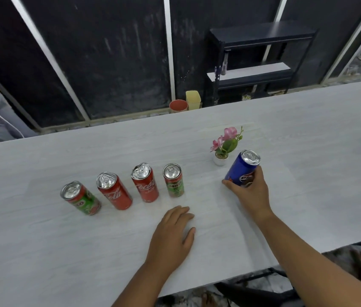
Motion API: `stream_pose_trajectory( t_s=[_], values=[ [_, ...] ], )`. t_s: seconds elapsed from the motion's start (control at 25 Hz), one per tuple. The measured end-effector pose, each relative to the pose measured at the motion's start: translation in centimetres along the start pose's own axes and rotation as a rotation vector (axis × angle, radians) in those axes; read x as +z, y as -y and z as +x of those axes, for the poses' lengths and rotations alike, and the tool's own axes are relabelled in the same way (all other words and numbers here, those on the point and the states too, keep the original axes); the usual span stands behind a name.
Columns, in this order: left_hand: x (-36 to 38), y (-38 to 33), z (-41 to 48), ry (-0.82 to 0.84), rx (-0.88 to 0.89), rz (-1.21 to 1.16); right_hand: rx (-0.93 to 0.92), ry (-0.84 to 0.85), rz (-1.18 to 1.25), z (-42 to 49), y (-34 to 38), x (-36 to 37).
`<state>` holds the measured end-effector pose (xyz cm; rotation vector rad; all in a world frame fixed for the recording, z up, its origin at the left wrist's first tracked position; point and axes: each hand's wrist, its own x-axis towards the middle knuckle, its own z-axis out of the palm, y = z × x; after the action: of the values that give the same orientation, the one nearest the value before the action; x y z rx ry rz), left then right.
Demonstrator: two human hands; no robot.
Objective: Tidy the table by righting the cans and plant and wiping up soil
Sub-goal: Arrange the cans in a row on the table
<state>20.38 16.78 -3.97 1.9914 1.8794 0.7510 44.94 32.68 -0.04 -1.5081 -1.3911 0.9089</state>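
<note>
Left hand [172, 235] rests flat, spread; right hand [249, 191] clasps the blue can [240, 168]; left of it four cans [144, 182] and, behind, the plant [224, 147] stand (soil seemingly gone).

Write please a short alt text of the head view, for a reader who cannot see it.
The right hand holds a blue can on a white table beside a small potted plant. Four cans stand in a row to the left; the left hand rests flat.

White table [64, 251]: five cans [144, 182], potted plant [221, 156].
</note>
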Motion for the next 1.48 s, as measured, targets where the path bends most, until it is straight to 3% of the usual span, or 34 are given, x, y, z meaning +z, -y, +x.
stream_pose_trajectory(
  t_s=[0.44, 0.96, 1.48],
  values=[
    [-4.3, 5.5, -7.7, -0.104, -0.042, 0.116, -0.052, 0.104, -0.1, -2.5, 3.1, 7.6],
    [-4.6, 5.4, -7.4, -0.09, -0.06, 0.086, -0.13, 0.219, -0.148, -2.5, 1.3, 6.7],
    [-4.9, 5.1, -7.3, -0.094, -0.04, 0.088, -0.123, 0.197, -0.201, -2.4, 1.2, 7.0]
  ],
)
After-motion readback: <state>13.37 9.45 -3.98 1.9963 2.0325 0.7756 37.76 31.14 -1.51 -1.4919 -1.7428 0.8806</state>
